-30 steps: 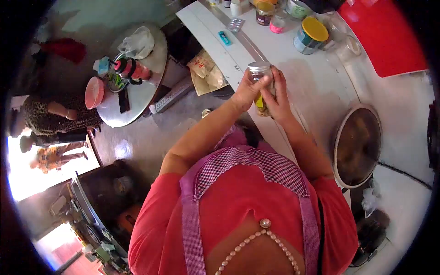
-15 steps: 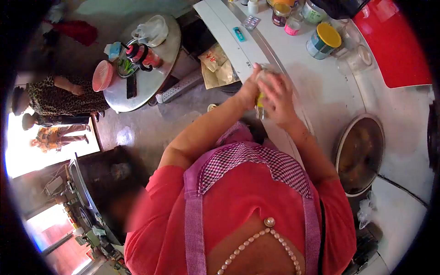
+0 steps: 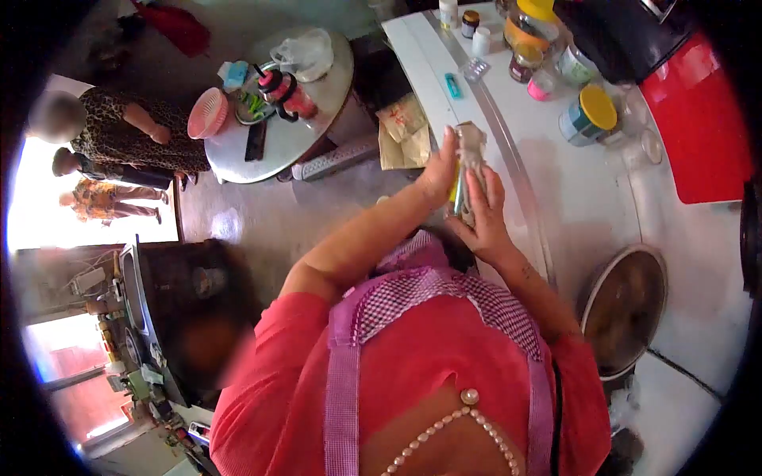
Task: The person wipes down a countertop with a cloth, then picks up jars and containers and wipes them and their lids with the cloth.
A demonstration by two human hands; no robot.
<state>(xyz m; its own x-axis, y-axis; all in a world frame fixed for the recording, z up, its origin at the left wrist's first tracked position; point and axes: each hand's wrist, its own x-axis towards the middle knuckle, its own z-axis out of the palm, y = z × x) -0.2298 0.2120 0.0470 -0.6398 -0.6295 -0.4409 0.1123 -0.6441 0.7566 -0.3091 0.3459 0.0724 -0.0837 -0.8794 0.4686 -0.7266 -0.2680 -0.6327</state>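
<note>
left hand [image 3: 439, 176] and right hand [image 3: 486, 216] press a jar [image 3: 459, 193] between them, probably stiff and slippery, best gripped around its middle.

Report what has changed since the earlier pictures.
The right hand has slid down from the lid end of the clear cylindrical jar; the left hand has straightened upward along its other side. The jar remains between them. The view swung, but the round yellow-lidded container and flat red panel stayed put.
</note>
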